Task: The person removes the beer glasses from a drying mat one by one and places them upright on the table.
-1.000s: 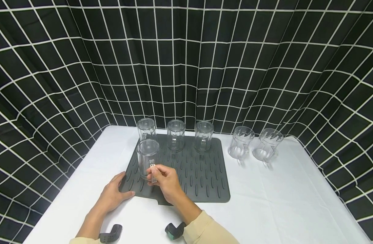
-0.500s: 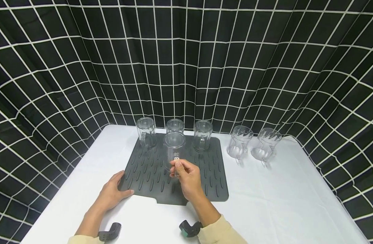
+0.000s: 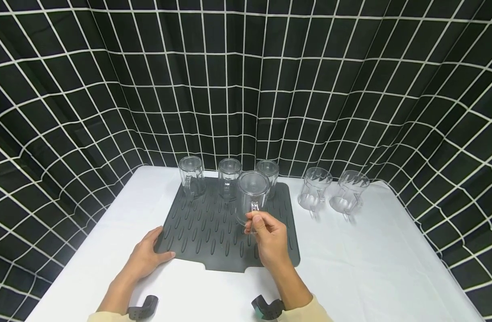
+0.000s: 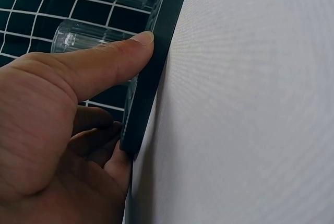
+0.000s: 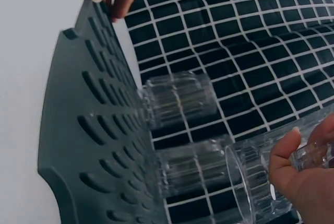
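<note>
My right hand [image 3: 270, 237] pinches the handle of a clear glass mug [image 3: 251, 190], held upside down above a dark grey ridged drying mat [image 3: 214, 232]. Its rim faces the mat in the right wrist view, apart from the surface. Behind it, three upside-down glass mugs stand in a row along the mat's back: one at left [image 3: 192, 175], one in the middle [image 3: 229, 172], one at right [image 3: 269, 167], partly hidden by the held mug. My left hand [image 3: 145, 252] rests at the mat's front left corner, its thumb [image 4: 112, 65] against the front edge.
Right of the mat, two more glass mugs stand on the white tablecloth [image 3: 371, 259], one nearer [image 3: 315, 188] and one farther right [image 3: 349, 190]. A black curtain with white grid lines [image 3: 246, 89] hangs behind and around the table.
My right hand has carried the upside-down mug from the mat's left side rightward, past the middle back mug to the front of the right one. My left hand stays at the corner.
</note>
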`<state>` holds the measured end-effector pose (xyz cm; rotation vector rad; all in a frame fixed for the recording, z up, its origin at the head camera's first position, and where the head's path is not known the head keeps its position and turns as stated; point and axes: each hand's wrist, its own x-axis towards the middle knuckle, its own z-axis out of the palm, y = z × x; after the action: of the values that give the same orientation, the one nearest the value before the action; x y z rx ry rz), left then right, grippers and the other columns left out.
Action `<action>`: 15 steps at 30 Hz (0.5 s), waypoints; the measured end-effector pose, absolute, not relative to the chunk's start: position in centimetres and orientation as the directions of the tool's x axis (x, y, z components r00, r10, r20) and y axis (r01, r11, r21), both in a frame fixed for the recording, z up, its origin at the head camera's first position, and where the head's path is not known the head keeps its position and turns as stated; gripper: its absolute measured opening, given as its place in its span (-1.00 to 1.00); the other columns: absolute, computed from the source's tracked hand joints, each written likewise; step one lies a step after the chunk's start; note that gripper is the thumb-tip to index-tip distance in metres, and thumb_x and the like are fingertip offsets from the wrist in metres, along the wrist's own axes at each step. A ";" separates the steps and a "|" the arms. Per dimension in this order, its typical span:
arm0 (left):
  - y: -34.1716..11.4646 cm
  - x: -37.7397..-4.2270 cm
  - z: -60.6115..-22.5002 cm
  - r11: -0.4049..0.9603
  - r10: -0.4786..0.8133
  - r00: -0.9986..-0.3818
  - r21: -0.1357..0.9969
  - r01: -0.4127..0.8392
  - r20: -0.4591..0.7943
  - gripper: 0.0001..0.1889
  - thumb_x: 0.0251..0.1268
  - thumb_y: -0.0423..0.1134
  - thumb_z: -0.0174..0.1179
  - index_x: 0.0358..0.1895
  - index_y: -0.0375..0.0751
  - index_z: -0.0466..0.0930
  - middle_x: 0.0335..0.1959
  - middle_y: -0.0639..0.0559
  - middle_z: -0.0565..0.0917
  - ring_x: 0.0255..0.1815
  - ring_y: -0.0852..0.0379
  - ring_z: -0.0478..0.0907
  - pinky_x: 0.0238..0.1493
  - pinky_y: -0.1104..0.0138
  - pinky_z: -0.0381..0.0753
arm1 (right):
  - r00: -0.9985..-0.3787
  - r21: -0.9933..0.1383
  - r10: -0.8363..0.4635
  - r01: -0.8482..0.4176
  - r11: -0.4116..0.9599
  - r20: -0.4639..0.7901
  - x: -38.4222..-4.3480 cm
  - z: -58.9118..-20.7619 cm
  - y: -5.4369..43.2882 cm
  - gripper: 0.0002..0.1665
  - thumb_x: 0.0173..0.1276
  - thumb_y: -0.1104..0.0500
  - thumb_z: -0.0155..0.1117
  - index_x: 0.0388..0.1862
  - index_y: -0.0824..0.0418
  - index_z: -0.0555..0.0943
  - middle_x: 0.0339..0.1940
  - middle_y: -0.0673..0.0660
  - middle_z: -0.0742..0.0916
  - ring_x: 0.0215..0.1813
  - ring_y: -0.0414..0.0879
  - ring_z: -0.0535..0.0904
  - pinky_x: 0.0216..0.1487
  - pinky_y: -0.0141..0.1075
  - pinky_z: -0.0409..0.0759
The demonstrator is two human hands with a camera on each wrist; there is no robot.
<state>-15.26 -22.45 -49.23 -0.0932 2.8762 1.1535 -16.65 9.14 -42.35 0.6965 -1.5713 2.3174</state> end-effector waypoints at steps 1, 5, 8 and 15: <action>-22.5 -15.3 -49.3 0.720 -0.041 -0.997 0.690 -0.070 -0.059 -0.03 0.06 -0.11 0.42 0.44 -0.47 0.06 0.45 -0.40 0.10 0.39 -0.36 0.13 0.34 -0.14 0.13 | -0.851 -0.794 -0.047 -0.467 -0.389 0.524 -16.5 -42.2 9.4 -0.67 0.49 0.38 0.02 -0.22 0.78 0.43 -0.45 0.14 0.65 -0.36 -0.12 0.59 -0.29 -0.32 0.68; -22.5 -15.4 -49.4 0.717 -0.034 -0.998 0.695 -0.059 -0.050 -0.04 0.06 -0.11 0.41 0.44 -0.48 0.07 0.44 -0.40 0.11 0.39 -0.36 0.13 0.34 -0.14 0.14 | -0.852 -0.790 -0.014 -0.479 -0.384 0.523 -16.1 -41.8 10.4 -0.68 0.48 0.41 0.03 -0.23 0.79 0.42 -0.45 0.13 0.66 -0.36 -0.16 0.61 -0.29 -0.34 0.68; -22.5 -15.3 -49.4 0.715 -0.035 -0.998 0.696 -0.061 -0.051 -0.04 0.06 -0.11 0.41 0.44 -0.48 0.07 0.44 -0.40 0.11 0.39 -0.36 0.13 0.34 -0.14 0.13 | -0.851 -0.792 0.009 -0.493 -0.361 0.526 -15.9 -41.5 11.2 -0.70 0.46 0.43 0.03 -0.25 0.80 0.43 -0.45 0.12 0.67 -0.35 -0.17 0.62 -0.28 -0.36 0.67; -22.4 -15.2 -49.1 0.721 -0.046 -0.997 0.689 -0.074 -0.059 -0.04 0.07 -0.11 0.41 0.44 -0.46 0.07 0.45 -0.39 0.11 0.38 -0.36 0.15 0.34 -0.15 0.13 | -0.800 -0.768 0.076 -0.594 -0.240 0.595 -15.5 -40.9 13.0 -0.87 0.35 0.54 0.12 -0.29 0.69 0.54 -0.39 0.17 0.72 -0.33 -0.15 0.66 -0.25 -0.40 0.66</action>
<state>-15.17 -22.38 -49.15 -0.1012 2.8790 1.1556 -15.54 13.02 -40.94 0.6211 -1.5885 2.0853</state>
